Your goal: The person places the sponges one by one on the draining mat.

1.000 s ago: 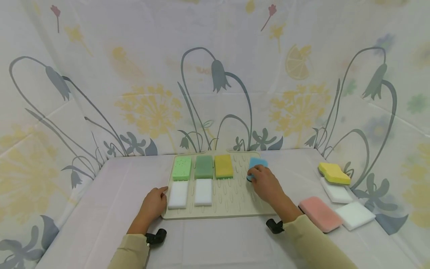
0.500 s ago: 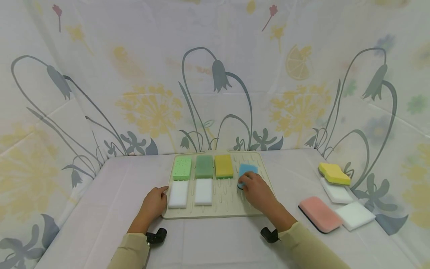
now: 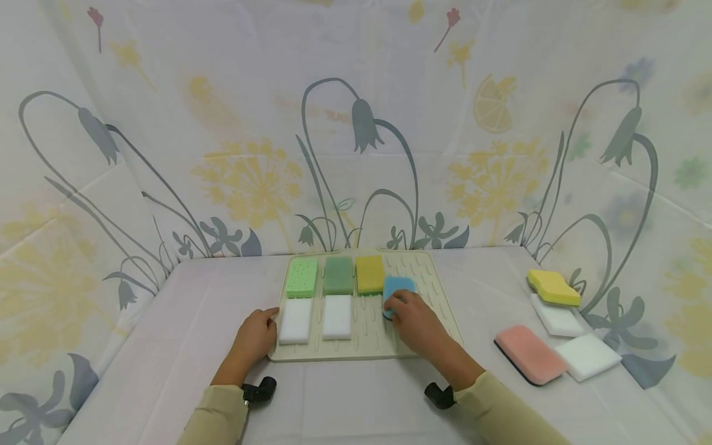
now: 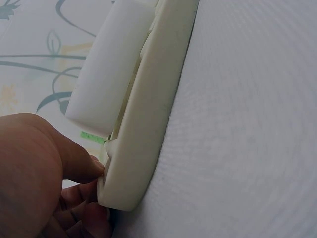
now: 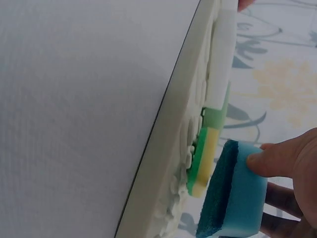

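My right hand (image 3: 418, 322) grips a blue sponge (image 3: 398, 285) with a dark scouring side, over the right half of a beige ridged tray (image 3: 369, 347). In the right wrist view the thumb presses the sponge's blue side, and its dark teal face is turned toward the tray. My left hand (image 3: 254, 340) pinches the tray's left edge, thumb at the rim and fingers curled below, as the left wrist view shows. On the tray's back row lie a light green sponge (image 3: 301, 277), a darker green sponge (image 3: 337, 275) and a yellow sponge (image 3: 369, 275). Two white sponges (image 3: 295, 321) lie in front.
On the table right of the tray lie a pink sponge (image 3: 529, 355) with a dark base, a white pad (image 3: 588, 357) and another white pad (image 3: 558, 316). A yellow notched sponge (image 3: 553, 287) rests against that second pad. Flower-printed cloth (image 3: 356, 123) hangs behind.
My right hand has carried the blue sponge leftward from the tray's right edge to beside the yellow sponge, slightly closer to me. The left hand stays at the tray's left edge.
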### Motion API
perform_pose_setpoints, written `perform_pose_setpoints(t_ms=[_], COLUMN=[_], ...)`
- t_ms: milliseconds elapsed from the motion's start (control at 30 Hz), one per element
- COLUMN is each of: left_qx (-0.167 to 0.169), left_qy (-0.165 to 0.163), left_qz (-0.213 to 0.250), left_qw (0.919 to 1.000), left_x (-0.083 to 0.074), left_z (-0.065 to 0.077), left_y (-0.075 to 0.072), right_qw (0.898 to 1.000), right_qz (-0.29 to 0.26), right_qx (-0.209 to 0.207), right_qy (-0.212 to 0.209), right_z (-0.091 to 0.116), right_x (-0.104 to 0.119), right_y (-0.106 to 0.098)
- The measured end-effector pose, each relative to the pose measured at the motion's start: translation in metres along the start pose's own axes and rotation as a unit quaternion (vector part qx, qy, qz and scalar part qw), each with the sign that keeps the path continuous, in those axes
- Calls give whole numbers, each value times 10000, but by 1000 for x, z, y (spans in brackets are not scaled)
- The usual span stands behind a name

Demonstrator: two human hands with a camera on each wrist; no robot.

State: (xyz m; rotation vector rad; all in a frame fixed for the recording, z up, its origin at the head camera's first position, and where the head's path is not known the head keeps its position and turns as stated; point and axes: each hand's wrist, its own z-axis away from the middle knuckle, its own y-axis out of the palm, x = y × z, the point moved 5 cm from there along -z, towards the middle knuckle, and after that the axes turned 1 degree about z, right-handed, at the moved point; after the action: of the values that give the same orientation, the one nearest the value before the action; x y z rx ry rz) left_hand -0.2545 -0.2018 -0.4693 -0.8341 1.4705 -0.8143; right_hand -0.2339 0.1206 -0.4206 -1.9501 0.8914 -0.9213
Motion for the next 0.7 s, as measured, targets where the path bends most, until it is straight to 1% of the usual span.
perform_pose_setpoints(t_ms=[200, 300, 533, 700], left_qx=[-5, -31, -24, -32], left_qy=[-7, -19, -3, 79], left_qz=[-35, -30, -50, -97], left_qw=[10000, 10000, 10000, 9999], left_x=[0, 0, -1, -1], left_z=[1, 0, -1, 1], left_y=[0, 0, 0, -1], right_qw=[9997, 9996, 9995, 9985], right_qz=[-168, -165, 43, 151], right_qx=[125, 138, -81, -207], right_qy=[-81, -156, -314, -491], right_z=[2, 3, 5, 7], right_x=[9, 12, 17, 20], right_y=[3, 4, 1, 0])
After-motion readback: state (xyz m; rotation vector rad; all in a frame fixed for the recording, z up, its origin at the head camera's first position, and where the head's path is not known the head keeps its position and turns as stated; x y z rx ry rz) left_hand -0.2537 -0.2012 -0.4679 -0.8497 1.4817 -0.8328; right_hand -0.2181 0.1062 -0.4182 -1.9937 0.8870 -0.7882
